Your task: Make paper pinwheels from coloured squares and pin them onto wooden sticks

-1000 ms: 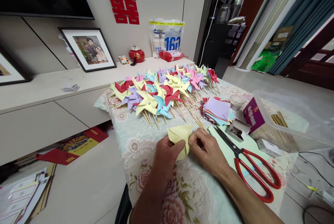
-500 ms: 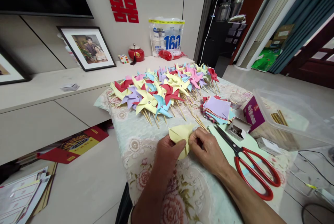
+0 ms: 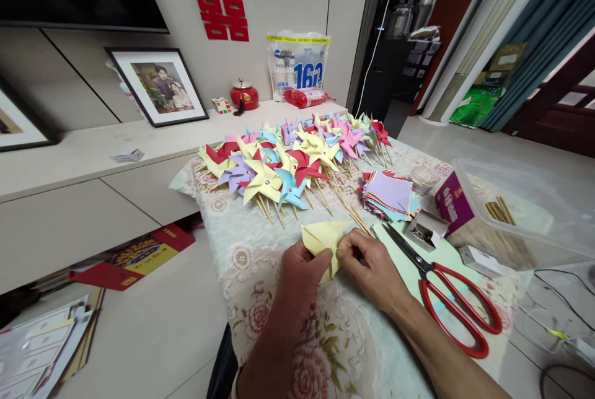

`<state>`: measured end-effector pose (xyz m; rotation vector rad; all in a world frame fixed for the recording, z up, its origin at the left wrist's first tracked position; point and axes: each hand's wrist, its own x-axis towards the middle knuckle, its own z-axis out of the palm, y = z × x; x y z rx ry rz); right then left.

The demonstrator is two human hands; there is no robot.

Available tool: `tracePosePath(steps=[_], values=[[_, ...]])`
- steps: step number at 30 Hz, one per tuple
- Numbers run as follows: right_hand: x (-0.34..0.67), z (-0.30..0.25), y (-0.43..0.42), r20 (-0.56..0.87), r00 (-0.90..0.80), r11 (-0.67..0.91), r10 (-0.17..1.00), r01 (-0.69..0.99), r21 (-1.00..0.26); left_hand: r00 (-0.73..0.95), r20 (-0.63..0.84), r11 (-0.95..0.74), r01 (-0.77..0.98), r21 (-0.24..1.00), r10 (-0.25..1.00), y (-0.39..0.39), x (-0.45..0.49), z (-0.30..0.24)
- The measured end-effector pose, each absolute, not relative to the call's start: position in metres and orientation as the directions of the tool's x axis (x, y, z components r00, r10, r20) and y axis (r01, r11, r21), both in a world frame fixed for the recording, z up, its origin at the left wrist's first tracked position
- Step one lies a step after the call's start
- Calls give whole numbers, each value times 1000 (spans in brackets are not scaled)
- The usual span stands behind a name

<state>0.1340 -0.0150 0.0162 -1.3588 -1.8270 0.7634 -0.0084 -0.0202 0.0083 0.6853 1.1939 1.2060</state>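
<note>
A pale yellow paper square with cuts and a curled corner is held between my two hands above the flowered tablecloth. My left hand pinches it from the left, thumb on top near the centre. From the right, my right hand grips its edge with thumb and forefinger; the fingertips partly hide the paper. Red-handled scissors lie beside my right hand on a light green sheet. Several finished paper pinwheels on wooden sticks cover the far part of the table.
A stack of coloured paper squares lies behind the scissors. Near it are a small open box of metal fasteners, a white small box and a clear plastic bin with sticks. Loose sticks lie beyond my right hand.
The view has shifted very slightly. Both hands keep their hold on the yellow paper, with hardly any movement.
</note>
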Motion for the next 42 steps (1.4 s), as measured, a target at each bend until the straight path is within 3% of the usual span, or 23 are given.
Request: tracePosePath(steps=[11,14,18,20,23,26,29,33,42], values=[[135,16,-15,193,-184,257,964,456,-852,-49,-325,300,-277,913,944,-19,-10,11],[140,14,-13,196,-44,199,980,326,-924,-15,-352,338,-237,911,936,-19,-13,15],[151,12,-9,163,151,161,975,24,-987,178,-363,388,-140,911,915,-16,-29,24],[154,13,-8,108,71,115,992,-97,-989,269,-341,368,-57,928,901,-14,-42,29],[153,17,-9,17,-183,-24,983,-219,-975,390,-377,346,152,926,840,-8,-58,39],[149,20,-12,-40,-369,-142,929,-253,-957,443,-412,255,371,893,796,-2,-64,49],[147,20,-15,-70,-457,-201,887,-245,-948,460,-429,190,478,858,778,3,-60,56],[146,19,-18,-104,-528,-259,843,-228,-938,446,-457,166,551,818,770,7,-53,60],[143,14,-15,-137,-437,-204,889,-111,-973,434,-474,98,650,753,766,17,-44,63]])
